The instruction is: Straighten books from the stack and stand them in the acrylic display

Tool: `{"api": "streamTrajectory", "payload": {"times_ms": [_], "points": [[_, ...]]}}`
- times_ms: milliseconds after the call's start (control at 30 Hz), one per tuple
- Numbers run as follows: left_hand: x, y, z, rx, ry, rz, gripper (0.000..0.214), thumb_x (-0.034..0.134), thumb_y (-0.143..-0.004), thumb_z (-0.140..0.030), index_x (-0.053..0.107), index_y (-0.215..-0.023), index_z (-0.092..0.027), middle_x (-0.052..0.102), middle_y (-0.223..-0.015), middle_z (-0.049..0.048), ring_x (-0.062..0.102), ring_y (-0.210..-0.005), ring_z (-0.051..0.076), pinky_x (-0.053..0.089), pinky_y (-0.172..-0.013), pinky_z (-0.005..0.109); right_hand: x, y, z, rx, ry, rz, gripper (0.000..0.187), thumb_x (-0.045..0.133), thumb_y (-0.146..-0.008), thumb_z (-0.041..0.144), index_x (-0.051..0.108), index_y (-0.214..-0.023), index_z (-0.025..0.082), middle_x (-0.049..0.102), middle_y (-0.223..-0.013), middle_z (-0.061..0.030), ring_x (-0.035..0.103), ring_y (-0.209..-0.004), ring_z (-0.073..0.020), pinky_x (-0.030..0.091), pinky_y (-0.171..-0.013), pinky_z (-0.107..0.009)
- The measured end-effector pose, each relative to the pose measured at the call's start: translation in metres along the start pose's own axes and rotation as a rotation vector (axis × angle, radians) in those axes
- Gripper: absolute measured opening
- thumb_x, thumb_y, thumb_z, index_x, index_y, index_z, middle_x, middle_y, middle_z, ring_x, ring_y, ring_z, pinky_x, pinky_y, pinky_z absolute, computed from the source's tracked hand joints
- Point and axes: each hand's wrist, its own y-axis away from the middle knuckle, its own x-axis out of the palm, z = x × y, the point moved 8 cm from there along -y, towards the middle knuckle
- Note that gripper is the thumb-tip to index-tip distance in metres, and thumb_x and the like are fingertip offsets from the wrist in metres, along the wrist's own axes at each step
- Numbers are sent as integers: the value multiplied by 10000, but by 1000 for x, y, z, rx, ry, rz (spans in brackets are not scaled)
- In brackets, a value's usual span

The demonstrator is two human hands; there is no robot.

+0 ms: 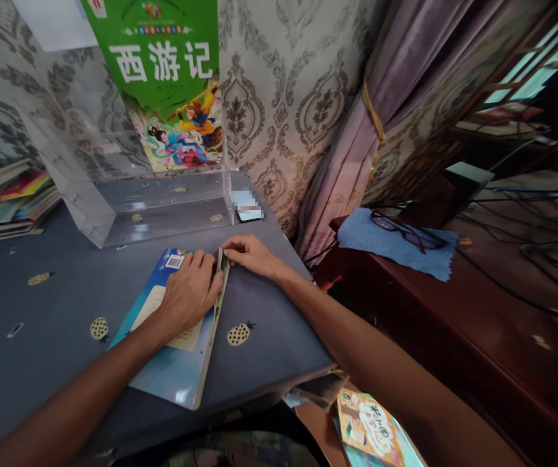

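Right hand [252, 254] fingers pinch top corner of book's [172, 337] spine edge; left hand [189, 292] lies flat on back cover, fingers together, pressing down. Book lies face down on grey tabletop [55, 305], just before clear acrylic stand [113, 214] holding green book [172, 84]. Book stack [6, 201] far left

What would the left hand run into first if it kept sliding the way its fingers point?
Probably the right hand. The left hand lies flat on the blue book, fingers aimed up and right toward the book's spine edge, where the right hand's fingers pinch it. Depth is hard to judge.
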Motion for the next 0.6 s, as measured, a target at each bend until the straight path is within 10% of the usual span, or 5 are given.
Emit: {"api": "streamTrajectory", "payload": {"times_ms": [600], "points": [[2, 0, 1, 2, -23, 27, 266, 329, -1005, -322, 547, -977, -173, 576, -1024, 110, 526, -1015, 277, 478, -812, 393, 0, -2, -7, 21, -14, -5, 102, 596, -772, 143, 685, -822, 153, 622, -672, 26, 547, -610, -99, 440, -618, -220]]}}
